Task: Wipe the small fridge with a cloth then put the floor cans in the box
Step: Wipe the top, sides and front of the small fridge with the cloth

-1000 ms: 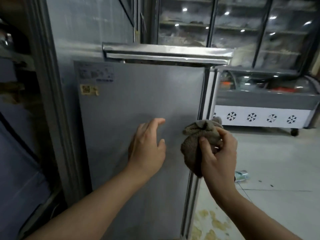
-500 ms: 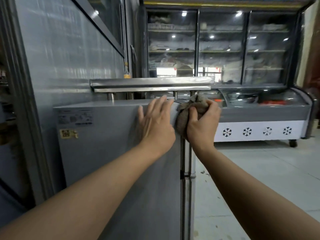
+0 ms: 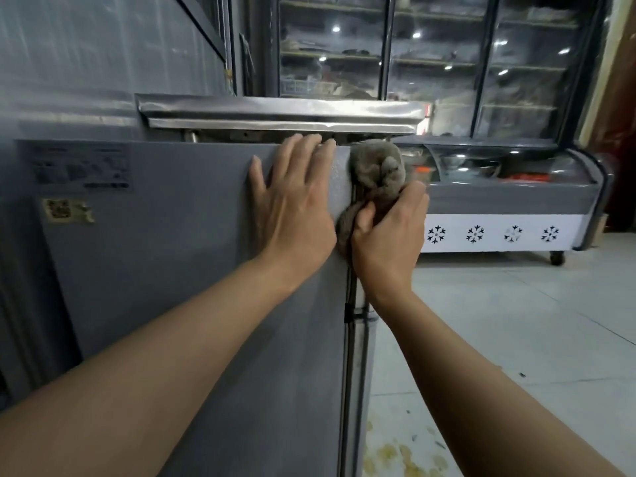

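Note:
The small grey fridge (image 3: 165, 256) fills the left and middle of the head view, its side panel facing me. My left hand (image 3: 296, 204) lies flat on that panel near the top right corner, fingers straight and reaching the top edge. My right hand (image 3: 389, 239) grips a bunched grey-brown cloth (image 3: 375, 170) and holds it against the fridge's front right edge, just below the top. No floor cans and no box are in view.
A steel shelf (image 3: 278, 113) overhangs the fridge top. A chest freezer (image 3: 509, 201) with snowflake marks stands to the right, glass-door display coolers (image 3: 437, 46) behind it. Pale tiled floor (image 3: 516, 339) spreads at right, with yellow stains near the fridge's foot.
Both hands rose from the middle of the panel to its top right corner. In the last half second my right hand slid a little down the edge, leaving the cloth bunched above it.

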{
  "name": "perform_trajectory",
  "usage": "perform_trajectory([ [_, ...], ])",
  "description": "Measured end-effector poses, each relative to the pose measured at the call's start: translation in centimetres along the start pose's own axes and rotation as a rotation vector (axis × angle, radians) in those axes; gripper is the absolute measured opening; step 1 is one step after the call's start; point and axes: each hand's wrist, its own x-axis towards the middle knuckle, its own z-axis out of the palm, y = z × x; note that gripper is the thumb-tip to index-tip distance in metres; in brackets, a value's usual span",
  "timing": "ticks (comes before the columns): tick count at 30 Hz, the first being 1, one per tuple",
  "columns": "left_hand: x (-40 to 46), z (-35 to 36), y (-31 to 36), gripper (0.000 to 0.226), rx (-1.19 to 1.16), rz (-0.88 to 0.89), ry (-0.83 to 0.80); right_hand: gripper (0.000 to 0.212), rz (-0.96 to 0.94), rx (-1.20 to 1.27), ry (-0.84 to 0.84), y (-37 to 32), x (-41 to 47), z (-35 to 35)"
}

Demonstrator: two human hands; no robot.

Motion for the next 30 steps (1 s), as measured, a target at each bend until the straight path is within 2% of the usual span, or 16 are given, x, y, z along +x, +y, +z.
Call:
perform_trajectory([
  [10,-7.2,3.1,-0.7,0.081,0.102,0.122,-0.117,0.013,0.1,0.046,-0.092,6.0,-9.5,-0.4],
  [14,-10.2,4.5,-0.8,0.072,0.127,0.185,-0.141,0.016,0.092,0.087,-0.1,7.4,-11.6,-0.5],
  [19,-14.4,6.3,-1.6,0.07,0.184,0.267,-0.179,0.031,0.103,0.115,-0.159,9.7,-14.3,-0.7],
  [26,-19.0,8.4,-2.5,0.063,0.198,0.334,-0.208,0.018,0.179,0.079,-0.219,13.4,-19.5,-0.7],
  [30,-22.1,9.3,-3.1,0.06,0.252,0.414,-0.241,0.023,0.25,0.069,-0.274,15.7,-23.3,-1.0],
])
